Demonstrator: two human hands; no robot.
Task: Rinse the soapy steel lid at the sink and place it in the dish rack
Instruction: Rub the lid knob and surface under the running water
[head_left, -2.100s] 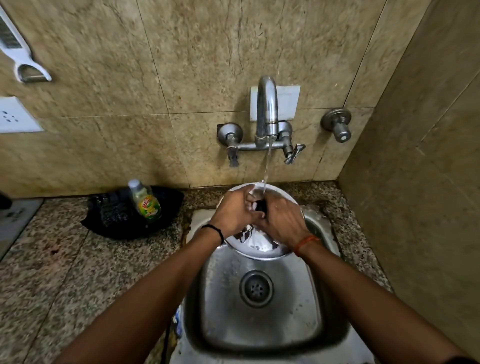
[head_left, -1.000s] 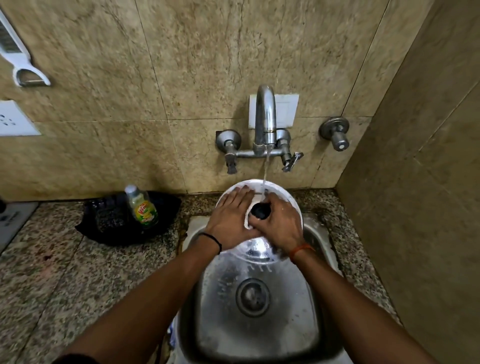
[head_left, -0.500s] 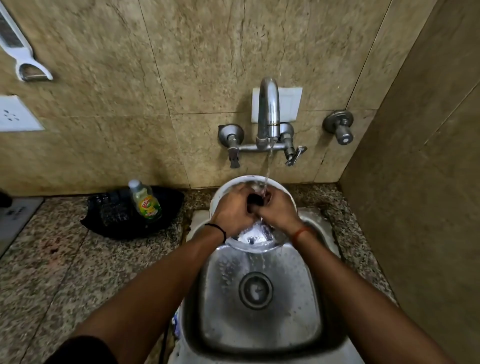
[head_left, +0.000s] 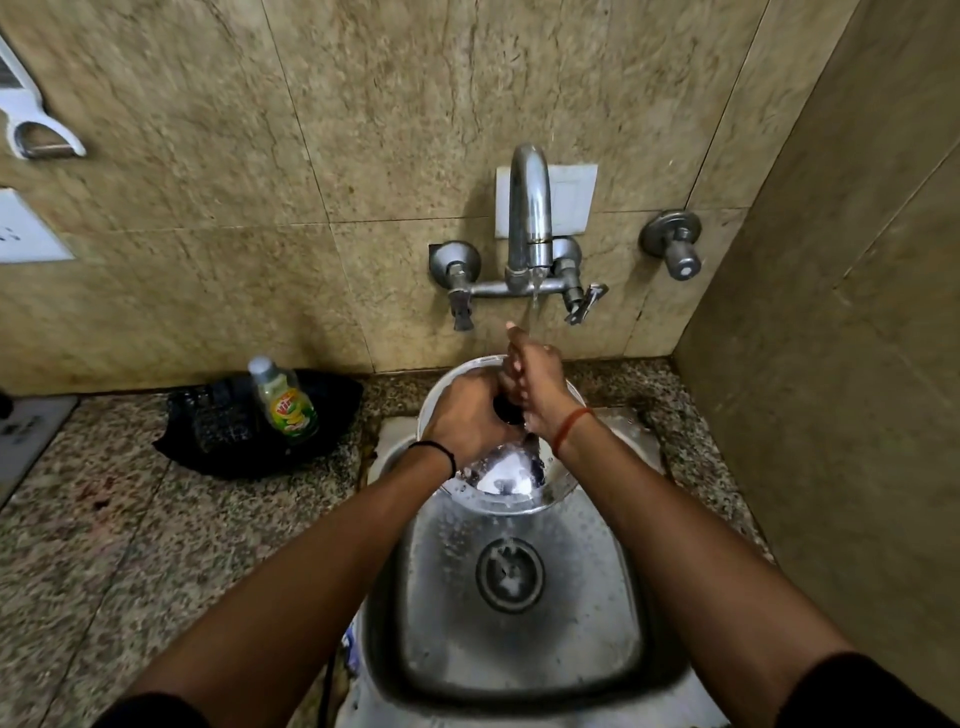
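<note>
The round steel lid (head_left: 506, 475) is held tilted over the back of the steel sink (head_left: 447, 613), wet and shiny with a little foam on it. My left hand (head_left: 462, 415) is closed around the lid's black knob (head_left: 505, 409). My right hand (head_left: 537, 382) is pressed against the knob from the right, its fingers stretched up into the thin stream of water from the tap (head_left: 530, 218). Both hands cover most of the lid's top.
A green dish soap bottle (head_left: 285, 402) stands on a black tray (head_left: 218, 441) on the granite counter (head_left: 104, 545) to the left. The sink drain (head_left: 510, 574) lies below the lid. A tiled side wall (head_left: 831, 364) closes the right. A valve (head_left: 672, 249) sticks out beside the tap.
My right hand has let go of the knob and lifted its fingers up into the stream. My left hand has closed over the knob. The lid has tipped slightly.
</note>
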